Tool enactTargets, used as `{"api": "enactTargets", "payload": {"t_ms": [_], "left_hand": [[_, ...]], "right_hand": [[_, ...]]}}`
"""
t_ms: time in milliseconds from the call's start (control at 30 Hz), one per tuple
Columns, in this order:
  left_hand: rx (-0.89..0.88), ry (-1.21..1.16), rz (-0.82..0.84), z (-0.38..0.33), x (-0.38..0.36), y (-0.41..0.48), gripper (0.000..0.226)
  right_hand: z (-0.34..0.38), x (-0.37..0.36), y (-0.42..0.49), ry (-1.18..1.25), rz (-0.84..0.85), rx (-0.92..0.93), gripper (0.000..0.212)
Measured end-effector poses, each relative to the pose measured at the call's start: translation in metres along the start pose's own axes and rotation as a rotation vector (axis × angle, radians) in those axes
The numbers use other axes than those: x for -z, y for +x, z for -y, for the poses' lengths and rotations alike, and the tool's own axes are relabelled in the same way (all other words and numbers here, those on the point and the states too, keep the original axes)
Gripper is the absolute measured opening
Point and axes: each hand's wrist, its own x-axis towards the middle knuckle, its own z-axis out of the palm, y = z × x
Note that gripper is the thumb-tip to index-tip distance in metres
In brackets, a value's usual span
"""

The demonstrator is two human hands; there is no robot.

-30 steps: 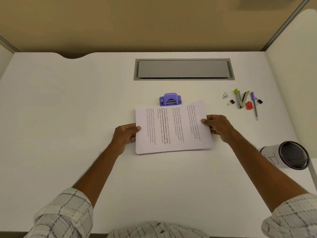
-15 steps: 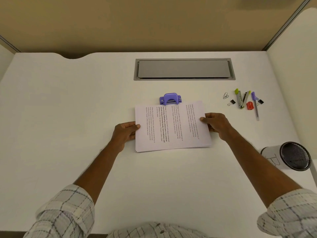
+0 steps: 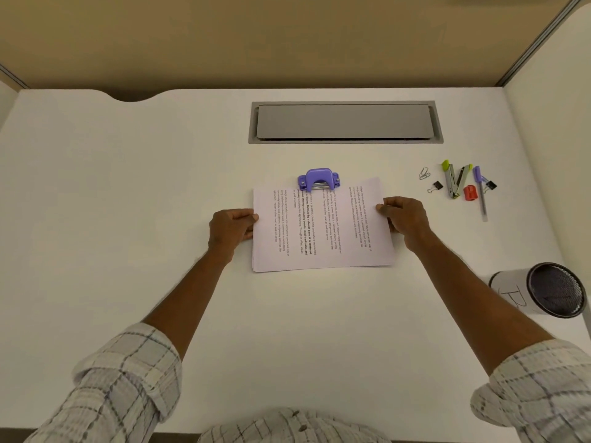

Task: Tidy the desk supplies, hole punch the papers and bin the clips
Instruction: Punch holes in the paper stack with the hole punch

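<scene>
Desk (image 3: 128,219) left of the paper stack (image 3: 323,238): bare, wide approach. Left hand (image 3: 228,230) and right hand (image 3: 406,219) grip the stack's sides, closing both flanks. Hole punch (image 3: 318,180) blocks its far edge. Stack's near edge: open desk. Stapler (image 3: 452,182), clips (image 3: 435,186), pen (image 3: 481,196) crowd far right; mesh cup (image 3: 543,289) lies near right; open lane between them.

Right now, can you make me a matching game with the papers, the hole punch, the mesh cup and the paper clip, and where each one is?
Things:
1 papers
2 hole punch
3 mesh cup
4 paper clip

Places:
A tipped on its side, far right
B at the papers' far edge
C next to a black binder clip
D gripped by the left hand and the right hand

Pairs: 1-D, 2-B, 3-A, 4-C.
</scene>
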Motion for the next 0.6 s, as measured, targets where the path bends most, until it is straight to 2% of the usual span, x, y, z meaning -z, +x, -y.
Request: {"api": "enactTargets", "payload": {"t_ms": [200, 367, 467, 533, 600], "left_hand": [[-0.039, 0.059, -0.035, -0.003, -0.003, 0.002, 0.034], [-0.176, 0.237, -0.094, -0.003, -0.009, -0.003, 0.042], [-0.419, 0.445, -0.153, 0.005, -0.024, -0.023, 0.059], [-0.676, 0.602, -0.073, 0.017, -0.041, -0.041, 0.061], [-0.885, 0.805, 0.063, 0.036, -0.062, -0.055, 0.062]], "right_hand": [[0.007, -0.002, 0.004, -0.027, -0.031, 0.028, 0.01], [0.008, -0.005, 0.002, -0.091, -0.071, 0.064, 0.024], [0.013, -0.01, -0.003, -0.322, -0.208, 0.21, 0.041], [0.018, -0.017, -0.009, -0.422, -0.267, 0.378, 0.049], [0.024, -0.03, -0.013, -0.52, -0.224, 0.567, 0.049]]}}
